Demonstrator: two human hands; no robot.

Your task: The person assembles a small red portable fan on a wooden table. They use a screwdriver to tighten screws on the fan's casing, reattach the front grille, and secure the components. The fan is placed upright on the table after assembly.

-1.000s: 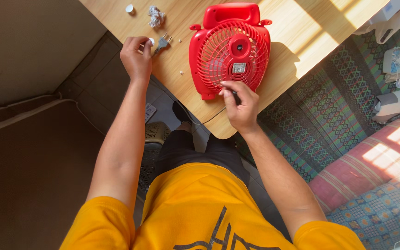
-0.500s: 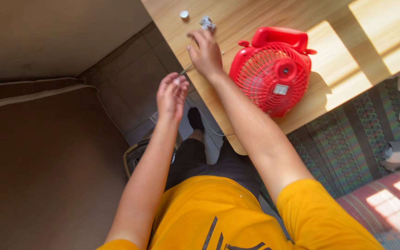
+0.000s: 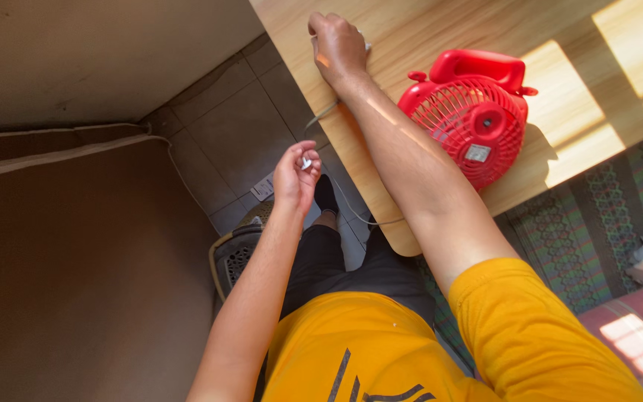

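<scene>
The right hand is reaching across the body to the far left part of the wooden table, its fingers curled down over something small that is hidden beneath them, so what it is gripping cannot be told. A thin grey cord is running out from under the wrist, over the table edge and down toward the tiled floor. The left hand is hanging off the table above the floor, its fingertips pinching a small white piece. Just to the right of the right forearm, a red fan is lying on the table with its grille facing up and its handle pointing away. Below the left hand, a dark slotted basket is sitting on the floor
</scene>
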